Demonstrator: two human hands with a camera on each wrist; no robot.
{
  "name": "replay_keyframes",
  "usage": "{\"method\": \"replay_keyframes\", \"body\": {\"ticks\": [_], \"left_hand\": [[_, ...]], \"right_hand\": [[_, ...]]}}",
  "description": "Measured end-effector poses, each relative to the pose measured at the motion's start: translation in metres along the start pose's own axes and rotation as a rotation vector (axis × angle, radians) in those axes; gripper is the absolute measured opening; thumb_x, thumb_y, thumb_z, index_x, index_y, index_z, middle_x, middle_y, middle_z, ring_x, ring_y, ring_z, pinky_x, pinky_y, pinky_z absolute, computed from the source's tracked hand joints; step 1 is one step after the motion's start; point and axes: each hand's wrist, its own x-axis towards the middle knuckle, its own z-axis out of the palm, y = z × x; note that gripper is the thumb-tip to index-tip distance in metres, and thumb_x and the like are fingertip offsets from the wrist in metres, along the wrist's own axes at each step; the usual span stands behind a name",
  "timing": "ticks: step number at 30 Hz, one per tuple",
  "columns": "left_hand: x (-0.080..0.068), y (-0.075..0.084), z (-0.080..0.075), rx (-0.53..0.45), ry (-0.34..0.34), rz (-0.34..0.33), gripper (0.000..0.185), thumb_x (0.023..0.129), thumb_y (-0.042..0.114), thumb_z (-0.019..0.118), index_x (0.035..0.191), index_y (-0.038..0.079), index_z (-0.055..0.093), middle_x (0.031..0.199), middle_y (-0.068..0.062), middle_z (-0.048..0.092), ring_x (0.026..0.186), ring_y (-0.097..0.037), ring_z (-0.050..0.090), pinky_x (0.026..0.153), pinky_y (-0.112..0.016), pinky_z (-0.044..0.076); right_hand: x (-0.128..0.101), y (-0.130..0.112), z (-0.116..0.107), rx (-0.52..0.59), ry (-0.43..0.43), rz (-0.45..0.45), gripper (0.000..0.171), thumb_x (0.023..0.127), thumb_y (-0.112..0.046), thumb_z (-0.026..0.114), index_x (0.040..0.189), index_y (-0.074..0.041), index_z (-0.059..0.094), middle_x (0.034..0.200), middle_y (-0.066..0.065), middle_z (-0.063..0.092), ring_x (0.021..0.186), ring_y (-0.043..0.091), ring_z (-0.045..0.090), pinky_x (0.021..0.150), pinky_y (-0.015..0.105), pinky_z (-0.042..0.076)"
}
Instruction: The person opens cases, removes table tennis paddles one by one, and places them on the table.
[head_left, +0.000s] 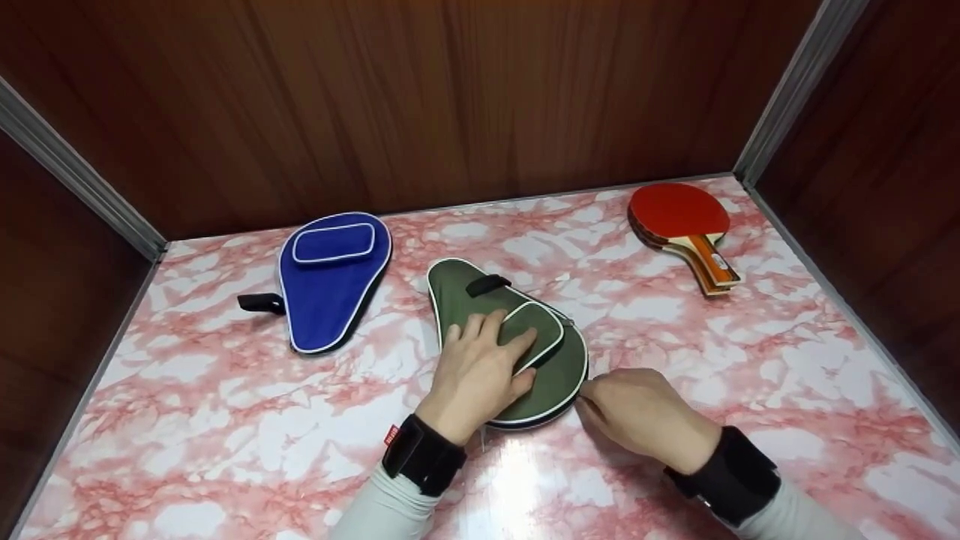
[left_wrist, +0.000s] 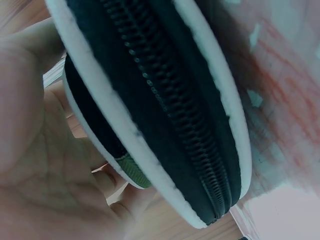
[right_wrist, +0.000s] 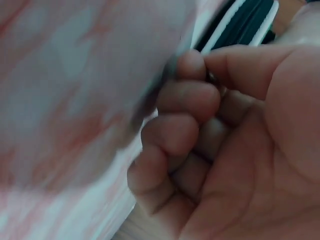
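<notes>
Two paddle covers are lying on the pink marbled table (head_left: 225, 435): one green cover (head_left: 480, 315) at frame centre, one blue cover (head_left: 330, 289) at centre left, well apart from it. One stack of paddles (head_left: 686, 229), red rubber on top, is sitting at upper right; how many paddles are in it cannot be told. Two hands are working at the green cover. The left hand (head_left: 480, 375) is lying flat on top of it with straight fingers spread over the white-trimmed pocket, pressing it down. The right hand (head_left: 645, 412) is sitting at the cover's lower right edge with curled fingers, thumb and forefinger pinching at the rim where the zipper runs; the pull itself is too small to see. Wood-grain walls are closing in the table on the back, left and right, with metal strips in the corners; bare table is lying open at lower left and right of the hands. The left wrist view is showing what the head view is not: the cover's black zipper (left_wrist: 170, 115) between two white piping lines, teeth closed along the visible stretch. The right wrist view is showing the curled fingers (right_wrist: 185, 100) pressed against the thumb, blurred, with the cover's edge (right_wrist: 245, 22) at top right.
</notes>
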Motion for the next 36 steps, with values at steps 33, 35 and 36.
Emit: {"method": "replay_keyframes", "body": {"ticks": [33,35,36], "left_hand": [[-0.009,-0.016,-0.025,-0.295,-0.415,0.092,0.096,0.07,0.063,0.098,0.157,0.046,0.061,0.181,-0.01,0.025,0.16,-0.045,0.03,0.12,-0.082,0.019],[-0.009,-0.018,-0.024,-0.318,-0.451,0.068,0.101,0.07,0.063,0.099,0.16,0.048,0.057,0.183,-0.01,0.019,0.164,-0.051,0.019,0.119,-0.086,0.014],[-0.009,-0.018,-0.024,-0.329,-0.46,0.06,0.101,0.07,0.062,0.099,0.16,0.048,0.056,0.183,-0.01,0.019,0.165,-0.052,0.016,0.118,-0.087,0.013]], "right_hand": [[0.04,0.046,0.0,-0.012,-0.017,0.266,0.016,0.097,-0.008,0.068,0.082,-0.012,0.062,0.069,0.009,0.063,0.069,0.038,0.069,0.061,0.058,0.054],[0.04,0.047,0.001,-0.013,-0.007,0.263,0.017,0.098,-0.008,0.067,0.082,-0.011,0.062,0.068,0.009,0.063,0.069,0.038,0.069,0.062,0.058,0.055],[0.04,0.047,0.001,-0.014,-0.001,0.259,0.017,0.098,-0.008,0.067,0.082,-0.011,0.062,0.068,0.009,0.063,0.069,0.038,0.069,0.062,0.058,0.055]]}}
